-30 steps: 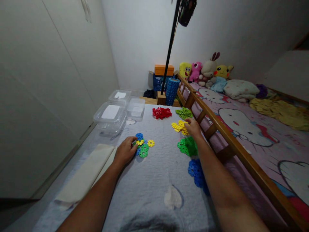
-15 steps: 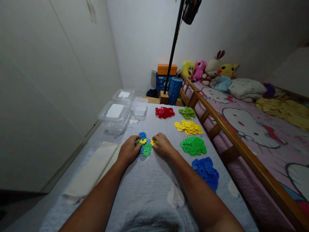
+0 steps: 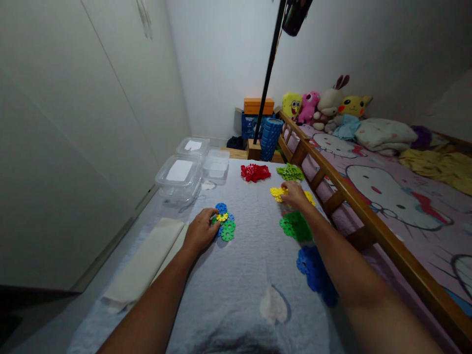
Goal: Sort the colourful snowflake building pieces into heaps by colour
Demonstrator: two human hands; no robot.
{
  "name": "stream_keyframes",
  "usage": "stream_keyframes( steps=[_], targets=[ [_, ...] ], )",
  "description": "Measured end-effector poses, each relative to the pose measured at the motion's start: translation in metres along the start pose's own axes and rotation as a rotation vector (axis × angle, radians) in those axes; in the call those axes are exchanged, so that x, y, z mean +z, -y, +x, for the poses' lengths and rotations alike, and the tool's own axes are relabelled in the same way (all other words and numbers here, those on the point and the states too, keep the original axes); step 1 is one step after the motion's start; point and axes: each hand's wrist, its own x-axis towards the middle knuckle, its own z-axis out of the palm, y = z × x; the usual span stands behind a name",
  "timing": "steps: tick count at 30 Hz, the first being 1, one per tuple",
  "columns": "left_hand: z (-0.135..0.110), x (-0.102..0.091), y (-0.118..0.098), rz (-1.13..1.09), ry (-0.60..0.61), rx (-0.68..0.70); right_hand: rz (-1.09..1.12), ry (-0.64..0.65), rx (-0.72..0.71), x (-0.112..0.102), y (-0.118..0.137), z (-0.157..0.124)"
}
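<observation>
A small flower-like cluster of snowflake discs lies on the cloth, with a yellow disc (image 3: pixel 221 217) in the middle and blue (image 3: pixel 221 208) and green discs (image 3: pixel 228 230) around it. My left hand (image 3: pixel 202 228) grips the cluster's left edge between thumb and fingers. Out to the right, my right hand (image 3: pixel 295 194) is over the pile of yellow snowflake discs (image 3: pixel 276 192), its fingers pinched on a yellow disc. The hand and wrist cover much of that pile. My right forearm passes above the green pile (image 3: pixel 295 226) and the blue pile (image 3: pixel 311 268), hiding parts of both.
Red discs (image 3: pixel 255 172) and light green discs (image 3: pixel 290 172) lie farther back. Clear plastic boxes (image 3: pixel 179 172) stand at the back left, near a folded beige cloth (image 3: pixel 147 263). A wooden bed rail (image 3: pixel 328 182) borders the right side; a black pole (image 3: pixel 266 83) rises behind.
My right hand has moved from beside the cluster, where it held a yellow disc, right and away to the yellow pile. My left hand stays at the cluster. The view has shifted slightly.
</observation>
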Motion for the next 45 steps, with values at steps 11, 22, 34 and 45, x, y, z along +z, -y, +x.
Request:
stream_keyframes(
  steps=[11,22,34,45],
  targets=[
    [0.002,-0.002,-0.002,-0.019,0.013,0.001,-0.05,-0.024,0.169,-0.002,-0.057,0.009],
    [0.001,-0.001,-0.004,-0.025,0.009,-0.039,0.363,-0.016,-0.167,0.004,0.071,-0.047],
    [0.002,0.0,-0.002,-0.041,-0.002,-0.025,0.401,0.132,-0.299,0.06,0.177,-0.09],
    [0.002,-0.002,-0.003,-0.058,-0.001,-0.035,0.392,0.061,-0.274,0.073,0.185,-0.09]
  ],
)
